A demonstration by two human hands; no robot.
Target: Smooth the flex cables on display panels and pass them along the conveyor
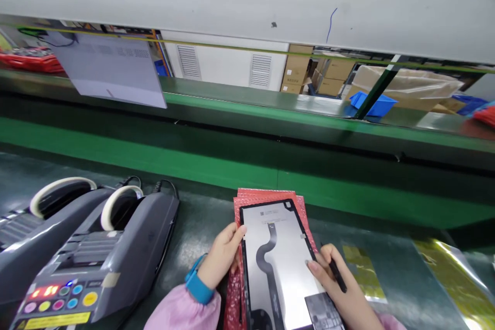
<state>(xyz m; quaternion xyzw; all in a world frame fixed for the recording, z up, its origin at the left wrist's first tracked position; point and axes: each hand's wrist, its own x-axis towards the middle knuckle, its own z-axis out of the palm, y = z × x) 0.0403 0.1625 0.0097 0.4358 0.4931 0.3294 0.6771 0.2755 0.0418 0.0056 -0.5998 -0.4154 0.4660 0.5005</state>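
A tablet screen panel (288,258) with a black border and silvery back lies tilted before me, a dark curving ribbon cable (263,258) running down it. My left hand (223,253) grips the panel's left edge, thumb on top and fingers underneath. At the right edge, my right hand (340,279) touches the panel with its thumb and clasps a slim black pen-like tool (337,274); the tool's far tip is hidden. Pink-red bubble wrap bags (234,296) are stacked beneath the panel. The panel's lower end runs out of view.
Two grey tape dispensers (141,247) stand on the left, one with a lit display. Yellow transparent film sheets (363,270) lie on the dark bench at right. A green ledge (209,170) crosses behind, with a white beam (240,5) above it.
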